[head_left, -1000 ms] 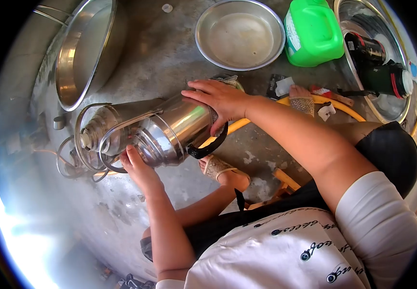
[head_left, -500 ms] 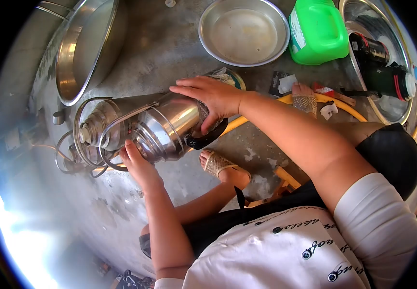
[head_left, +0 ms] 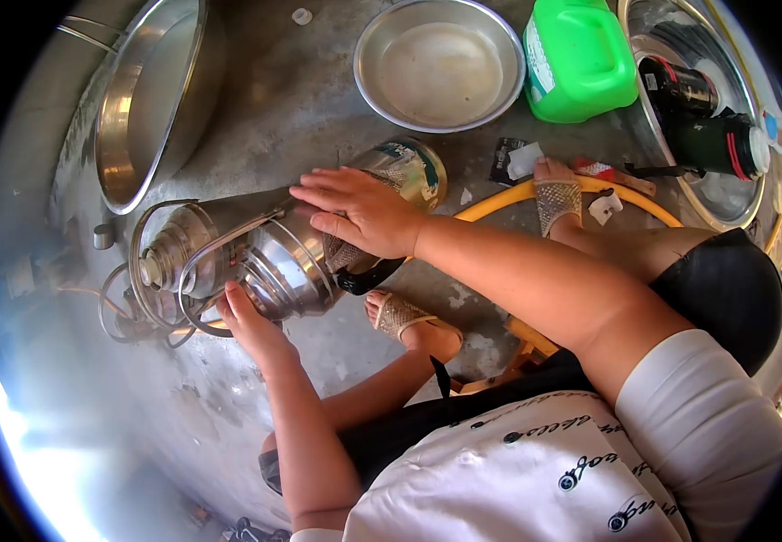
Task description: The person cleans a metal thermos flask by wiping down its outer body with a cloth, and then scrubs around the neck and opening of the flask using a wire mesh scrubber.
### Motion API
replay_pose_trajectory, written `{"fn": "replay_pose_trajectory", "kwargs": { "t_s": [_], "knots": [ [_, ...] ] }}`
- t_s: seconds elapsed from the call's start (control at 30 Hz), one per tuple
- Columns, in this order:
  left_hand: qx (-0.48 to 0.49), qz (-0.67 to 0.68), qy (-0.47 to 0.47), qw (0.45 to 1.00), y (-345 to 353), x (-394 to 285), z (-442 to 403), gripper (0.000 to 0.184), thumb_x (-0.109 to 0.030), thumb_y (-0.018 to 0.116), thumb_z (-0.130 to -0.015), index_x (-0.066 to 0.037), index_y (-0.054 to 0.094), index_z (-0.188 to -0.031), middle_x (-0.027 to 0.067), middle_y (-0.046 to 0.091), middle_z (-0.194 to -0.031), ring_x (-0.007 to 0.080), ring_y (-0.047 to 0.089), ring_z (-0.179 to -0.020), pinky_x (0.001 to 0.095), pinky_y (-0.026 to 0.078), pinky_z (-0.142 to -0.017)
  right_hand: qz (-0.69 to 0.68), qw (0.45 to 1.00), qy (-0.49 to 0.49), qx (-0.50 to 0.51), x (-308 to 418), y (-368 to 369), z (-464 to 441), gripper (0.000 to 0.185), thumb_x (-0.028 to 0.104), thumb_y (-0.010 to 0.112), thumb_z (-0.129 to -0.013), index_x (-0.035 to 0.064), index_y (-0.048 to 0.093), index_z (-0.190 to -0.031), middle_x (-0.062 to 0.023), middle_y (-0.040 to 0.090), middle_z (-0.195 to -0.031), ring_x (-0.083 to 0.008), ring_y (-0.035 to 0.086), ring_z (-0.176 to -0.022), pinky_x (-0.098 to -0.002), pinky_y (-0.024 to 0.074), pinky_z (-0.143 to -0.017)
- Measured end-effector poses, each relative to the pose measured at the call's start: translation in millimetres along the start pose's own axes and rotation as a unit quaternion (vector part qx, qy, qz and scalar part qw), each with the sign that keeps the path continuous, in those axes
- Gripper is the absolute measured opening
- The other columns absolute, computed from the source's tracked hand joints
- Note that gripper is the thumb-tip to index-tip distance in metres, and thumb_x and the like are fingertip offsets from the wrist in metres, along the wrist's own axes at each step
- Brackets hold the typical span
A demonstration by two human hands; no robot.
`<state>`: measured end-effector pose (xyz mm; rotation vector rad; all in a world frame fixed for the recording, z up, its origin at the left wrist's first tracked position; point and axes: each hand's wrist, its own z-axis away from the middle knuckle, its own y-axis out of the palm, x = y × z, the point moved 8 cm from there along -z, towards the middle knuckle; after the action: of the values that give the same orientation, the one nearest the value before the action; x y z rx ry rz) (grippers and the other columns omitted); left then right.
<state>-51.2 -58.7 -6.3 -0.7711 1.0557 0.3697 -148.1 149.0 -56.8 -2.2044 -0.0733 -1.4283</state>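
A shiny metal flask (head_left: 278, 262) lies tilted on its side, its neck toward the lower left and its labelled base at the upper right. My left hand (head_left: 255, 332) holds it by the neck, beside the wire handle. Across the flask's body, my right hand (head_left: 364, 212) presses a grey mesh cloth (head_left: 339, 255) to the metal, fingers stretched out and the cloth partly hidden under the palm. Below that palm shows the flask's black side handle (head_left: 368, 278). A second metal flask (head_left: 183, 244) is just behind, at the left.
A steel basin (head_left: 440, 68) and a green jug (head_left: 580, 63) stand at the top. Another basin (head_left: 151, 108) leans at the upper left. At the right, a large basin (head_left: 734, 203) holds dark bottles. A yellow hose (head_left: 499, 200) curves past my feet.
My right hand has slid with the mesh cloth along the flask toward its neck, uncovering more of the labelled base. My left hand has kept its hold on the neck.
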Motion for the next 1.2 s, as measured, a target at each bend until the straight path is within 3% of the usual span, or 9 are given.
{"fn": "replay_pose_trajectory", "kwargs": {
  "t_s": [0.07, 0.2, 0.3, 0.4, 0.57, 0.7, 0.77, 1.07, 1.2],
  "knots": [
    [0.002, 0.012, -0.013, 1.000, -4, 4, -4, 0.060, -0.044, 0.052, -0.095, -0.001, 0.039, -0.136, 0.0138, 0.048, -0.126, 0.0238, 0.051, -0.110, 0.0364, 0.044, -0.094, -0.068, 0.998, -0.015, 0.009, 2, 1, -3, 0.049, 0.040, 0.045, -0.099, 0.0120, 0.046, -0.140, -0.0142, 0.047, -0.141, -0.0279, 0.039, -0.135, -0.0427, 0.0262, -0.113],
    [0.054, 0.007, -0.037, 0.998, -17, 30, -25, 0.058, -0.044, 0.051, -0.096, -0.001, 0.040, -0.133, 0.0118, 0.049, -0.125, 0.0226, 0.051, -0.109, 0.0348, 0.043, -0.094, 0.119, 0.967, 0.218, -0.048, -128, -18, 39, 0.057, 0.045, 0.040, -0.099, 0.0100, 0.039, -0.143, -0.0142, 0.043, -0.145, -0.0300, 0.036, -0.136, -0.0438, 0.0221, -0.115],
    [-0.002, 0.002, 0.010, 1.000, -7, 10, -12, 0.055, -0.043, 0.050, -0.096, -0.001, 0.042, -0.131, 0.0114, 0.050, -0.121, 0.0214, 0.051, -0.107, 0.0340, 0.043, -0.093, 0.126, 0.949, 0.269, -0.108, -162, -14, 67, 0.059, 0.045, 0.038, -0.099, 0.0061, 0.038, -0.143, -0.0157, 0.039, -0.147, -0.0320, 0.034, -0.137, -0.0472, 0.0218, -0.114],
    [0.012, -0.037, 0.032, 0.999, -5, 4, -7, 0.054, -0.043, 0.049, -0.097, 0.000, 0.043, -0.128, 0.0114, 0.051, -0.118, 0.0210, 0.052, -0.105, 0.0343, 0.044, -0.090, 0.130, 0.964, 0.205, -0.105, -97, -11, 41, 0.052, 0.039, 0.039, -0.101, 0.0037, 0.045, -0.139, -0.0187, 0.046, -0.141, -0.0336, 0.035, -0.136, -0.0446, 0.0246, -0.113],
    [-0.001, -0.003, -0.012, 1.000, -7, 7, -5, 0.057, -0.044, 0.048, -0.097, 0.001, 0.040, -0.131, 0.0121, 0.050, -0.120, 0.0222, 0.051, -0.107, 0.0357, 0.045, -0.090, -0.090, 0.995, 0.040, 0.033, -7, 7, -10, 0.044, 0.037, 0.041, -0.101, 0.0126, 0.050, -0.136, -0.0080, 0.050, -0.141, -0.0247, 0.038, -0.136, -0.0442, 0.0231, -0.114],
    [-0.013, 0.005, -0.014, 1.000, -17, 19, -13, 0.058, -0.044, 0.048, -0.097, 0.000, 0.040, -0.134, 0.0119, 0.051, -0.124, 0.0216, 0.050, -0.110, 0.0343, 0.044, -0.092, 0.135, 0.960, 0.240, -0.042, -128, -13, 37, 0.051, 0.044, 0.034, -0.100, 0.0142, 0.046, -0.139, -0.0114, 0.044, -0.145, -0.0316, 0.033, -0.138, -0.0476, 0.0237, -0.114],
    [-0.010, -0.015, 0.046, 0.999, -13, 14, -16, 0.052, -0.043, 0.047, -0.097, 0.000, 0.046, -0.127, 0.0109, 0.052, -0.118, 0.0199, 0.050, -0.107, 0.0323, 0.042, -0.093, 0.145, 0.956, 0.246, -0.061, -166, -7, 58, 0.054, 0.043, 0.034, -0.100, 0.0082, 0.045, -0.139, -0.0163, 0.042, -0.145, -0.0336, 0.031, -0.138, -0.0492, 0.0245, -0.112],
    [0.002, -0.071, 0.109, 0.992, -2, -7, -2, 0.044, -0.038, 0.043, -0.099, 0.001, 0.049, -0.118, 0.0116, 0.052, -0.112, 0.0209, 0.049, -0.100, 0.0332, 0.040, -0.091, -0.064, 0.995, 0.038, -0.069, 49, 6, -25, 0.040, 0.031, 0.052, -0.096, 0.0052, 0.057, -0.127, -0.0150, 0.055, -0.133, -0.0316, 0.054, -0.119, -0.0411, 0.0393, -0.104],
    [0.015, -0.040, 0.088, 0.995, -5, -1, -5, 0.044, -0.038, 0.044, -0.099, 0.001, 0.049, -0.120, 0.0113, 0.051, -0.114, 0.0206, 0.049, -0.102, 0.0339, 0.041, -0.091, 0.104, 0.983, 0.149, 0.007, -69, -1, -4, 0.043, 0.035, 0.045, -0.098, 0.0046, 0.058, -0.126, -0.0163, 0.054, -0.134, -0.0327, 0.050, -0.122, -0.0425, 0.0346, -0.107]
  ]
}}
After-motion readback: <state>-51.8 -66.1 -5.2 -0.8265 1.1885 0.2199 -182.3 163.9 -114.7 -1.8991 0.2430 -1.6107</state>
